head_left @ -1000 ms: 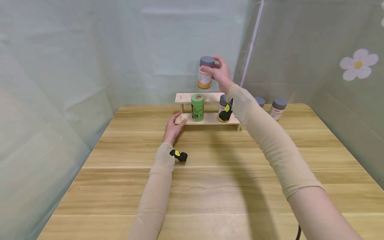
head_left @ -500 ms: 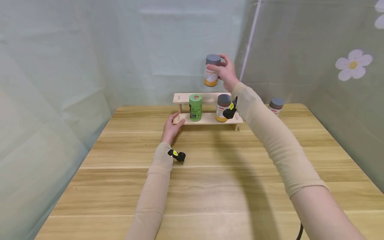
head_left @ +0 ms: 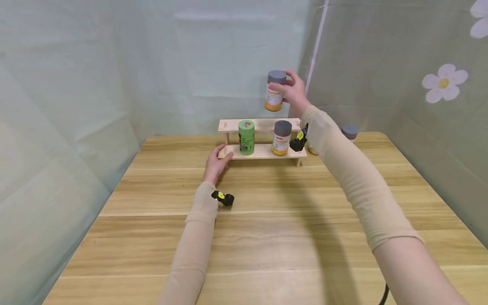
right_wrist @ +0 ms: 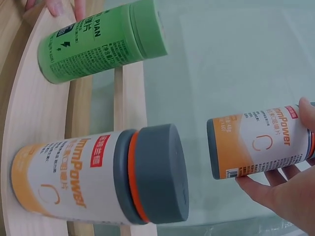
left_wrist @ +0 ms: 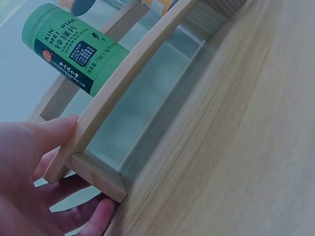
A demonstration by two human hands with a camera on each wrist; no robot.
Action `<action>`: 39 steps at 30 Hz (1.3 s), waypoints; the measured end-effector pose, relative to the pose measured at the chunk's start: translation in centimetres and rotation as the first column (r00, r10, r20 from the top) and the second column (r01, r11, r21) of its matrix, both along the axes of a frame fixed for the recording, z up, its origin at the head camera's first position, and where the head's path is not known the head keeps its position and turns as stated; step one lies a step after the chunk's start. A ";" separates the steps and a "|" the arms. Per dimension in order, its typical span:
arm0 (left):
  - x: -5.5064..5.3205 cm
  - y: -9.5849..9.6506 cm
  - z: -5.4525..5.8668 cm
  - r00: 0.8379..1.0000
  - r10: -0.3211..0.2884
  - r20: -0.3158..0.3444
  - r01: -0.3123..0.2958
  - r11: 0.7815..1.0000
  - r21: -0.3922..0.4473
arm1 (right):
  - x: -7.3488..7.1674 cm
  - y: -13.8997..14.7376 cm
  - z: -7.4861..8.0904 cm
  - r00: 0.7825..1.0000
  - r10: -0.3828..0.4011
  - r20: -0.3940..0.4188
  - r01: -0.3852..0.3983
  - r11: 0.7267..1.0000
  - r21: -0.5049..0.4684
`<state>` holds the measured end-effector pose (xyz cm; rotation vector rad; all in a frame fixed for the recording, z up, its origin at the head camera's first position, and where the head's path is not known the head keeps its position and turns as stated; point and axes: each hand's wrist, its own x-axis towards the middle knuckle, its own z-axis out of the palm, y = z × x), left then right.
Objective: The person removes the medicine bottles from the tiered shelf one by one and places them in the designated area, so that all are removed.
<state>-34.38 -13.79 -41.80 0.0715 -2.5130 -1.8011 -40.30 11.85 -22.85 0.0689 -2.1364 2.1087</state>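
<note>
Moving right | raised bottle [head_left: 273, 101] | above rack [head_left: 263, 151] | (green jar [head_left: 246, 139] unmoved)

1. Head: looks forward and down, farthest behind left fingers [head_left: 219, 149] and right fingers [head_left: 293, 76].
2. Left wrist: close behind the left fingers, tilted.
3. Right wrist: close behind the right fingers, sideways; both wrist views share the green cylindrical bottle [right_wrist: 98, 42].

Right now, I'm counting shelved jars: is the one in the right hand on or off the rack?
Off: in the head view, the right hand holds the jar, with pale backdrop showing between jar and rack.
</note>
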 end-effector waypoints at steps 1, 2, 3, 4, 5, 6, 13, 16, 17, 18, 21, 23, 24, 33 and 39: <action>0.0 0.0 0.0 1.000 0.000 0.000 0.000 1.000 0.003 | 0.0 0.1 -0.1 1.000 0.000 -0.005 0.000 1.000 -0.003; -0.1 0.0 0.0 1.000 0.000 -0.002 0.000 1.000 0.007 | 0.0 0.2 -0.1 1.000 0.000 -0.009 0.000 1.000 -0.007; -0.1 0.0 0.0 1.000 -0.001 -0.004 0.001 1.000 0.009 | 0.0 0.3 -0.2 1.000 0.000 -0.012 0.000 1.000 -0.010; -0.1 0.1 0.0 1.000 0.001 -0.006 0.000 1.000 0.010 | 0.0 0.4 -0.3 1.000 -0.001 -0.015 0.001 1.000 -0.012; -0.1 0.1 0.0 1.000 0.000 -0.005 0.000 1.000 0.012 | 0.1 0.5 -0.4 1.000 -0.001 -0.016 0.001 1.000 -0.012; -0.1 0.1 0.0 1.000 0.001 -0.005 -0.001 1.000 0.011 | 0.1 0.5 -0.5 1.000 -0.001 -0.018 0.000 1.000 -0.010; -0.2 -0.1 0.1 1.000 0.005 0.006 -0.005 1.000 -0.011 | 0.3 1.5 -0.9 1.000 -0.013 -0.002 0.013 1.000 -0.020; -0.3 -0.2 0.1 1.000 0.007 -0.001 -0.007 1.000 -0.021 | 0.3 2.0 -1.1 0.999 -0.031 0.014 0.031 0.999 -0.023; -0.3 -0.2 0.1 1.000 0.008 0.000 -0.008 1.000 -0.023 | 0.3 2.1 -1.2 0.999 -0.033 0.020 0.034 0.999 -0.027; -0.3 -0.2 0.1 1.000 0.006 0.000 -0.006 1.000 -0.023 | 0.4 2.3 -1.3 0.999 -0.040 0.026 0.041 0.999 -0.024; -0.3 -0.1 0.0 1.000 0.002 0.006 -0.002 1.000 -0.003 | 0.4 2.7 -1.5 0.997 -0.057 0.051 0.059 0.998 -0.033; -0.3 0.0 0.0 1.000 0.000 0.008 0.000 1.000 0.010 | 0.5 3.0 -1.7 0.996 -0.061 0.060 0.064 0.997 -0.038; -0.3 0.0 0.0 1.000 0.001 0.009 -0.001 1.000 0.016 | 0.5 3.1 -1.7 0.996 -0.062 0.062 0.064 0.997 -0.044; -0.4 0.1 0.0 1.000 0.004 -0.009 -0.004 1.000 -0.012 | 0.6 4.5 -1.9 0.995 -0.082 0.057 0.085 0.996 -0.042; -0.4 0.0 0.1 1.000 0.001 -0.013 -0.001 1.000 -0.017 | 0.7 5.7 -2.3 0.992 -0.117 0.053 0.119 0.993 -0.028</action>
